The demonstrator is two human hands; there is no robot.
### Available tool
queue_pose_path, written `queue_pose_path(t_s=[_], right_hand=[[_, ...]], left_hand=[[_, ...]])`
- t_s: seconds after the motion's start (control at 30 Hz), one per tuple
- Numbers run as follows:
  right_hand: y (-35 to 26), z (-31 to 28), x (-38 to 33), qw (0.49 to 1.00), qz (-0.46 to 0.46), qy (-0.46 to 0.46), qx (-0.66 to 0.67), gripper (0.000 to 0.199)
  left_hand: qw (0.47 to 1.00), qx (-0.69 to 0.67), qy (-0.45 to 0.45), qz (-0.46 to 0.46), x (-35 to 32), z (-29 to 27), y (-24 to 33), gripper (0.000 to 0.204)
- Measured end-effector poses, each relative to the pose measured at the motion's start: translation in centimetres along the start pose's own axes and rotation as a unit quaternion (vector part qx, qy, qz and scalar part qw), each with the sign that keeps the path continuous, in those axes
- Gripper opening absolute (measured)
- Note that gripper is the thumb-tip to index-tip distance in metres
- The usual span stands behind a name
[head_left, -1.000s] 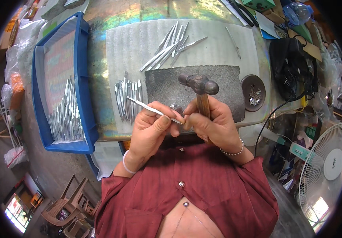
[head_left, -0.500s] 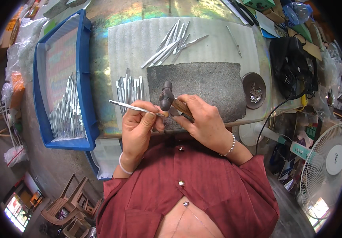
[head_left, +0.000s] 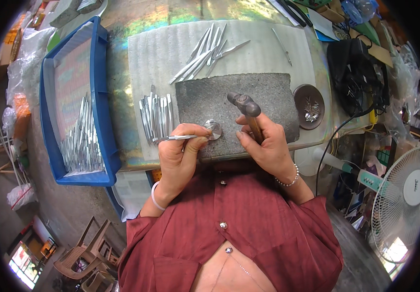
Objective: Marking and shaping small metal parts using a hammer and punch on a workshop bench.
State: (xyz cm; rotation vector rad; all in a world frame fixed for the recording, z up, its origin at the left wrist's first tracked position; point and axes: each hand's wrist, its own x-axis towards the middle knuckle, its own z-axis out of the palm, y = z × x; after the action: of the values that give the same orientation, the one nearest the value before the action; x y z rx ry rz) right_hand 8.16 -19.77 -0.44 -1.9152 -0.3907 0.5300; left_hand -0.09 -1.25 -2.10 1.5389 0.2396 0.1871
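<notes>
The left hand [head_left: 178, 153] is working by the near edge of the surface [head_left: 120, 73], its grip pinching a slim metal strip [head_left: 173, 138]. The strip's long axis is running roughly parallel to that edge, one end pointing toward the left edge, the other disappearing inside the grip beside a round metal disc [head_left: 214, 128]; I cannot tell whether they are touching. The disc is sitting on a dark grey slab [head_left: 200, 97]. The right hand [head_left: 271, 151], lying farther from the disc, is grasping a hammer [head_left: 248, 107] by its wooden shaft.
</notes>
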Motion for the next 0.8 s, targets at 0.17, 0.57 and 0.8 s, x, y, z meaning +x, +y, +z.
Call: queue_pose_path(t_s=[0.17,0.57,0.8], right_hand=[[0.7,0.3,0.3,0.999,-0.029,0.007,0.016,0.021],[0.9,0.2,0.2,0.999,-0.042,-0.005,0.017,0.021],[1.3,0.5,0.2,0.996,-0.084,0.02,0.013,0.021]], left_hand=[[0.998,0.051,-0.03,0.014,0.0,-0.4,-0.2,0.013],[0.994,0.102,-0.035,0.033,0.2,-0.1,0.4,0.009],[0.988,0.142,-0.02,0.062,0.4,0.4,0.8,0.011]])
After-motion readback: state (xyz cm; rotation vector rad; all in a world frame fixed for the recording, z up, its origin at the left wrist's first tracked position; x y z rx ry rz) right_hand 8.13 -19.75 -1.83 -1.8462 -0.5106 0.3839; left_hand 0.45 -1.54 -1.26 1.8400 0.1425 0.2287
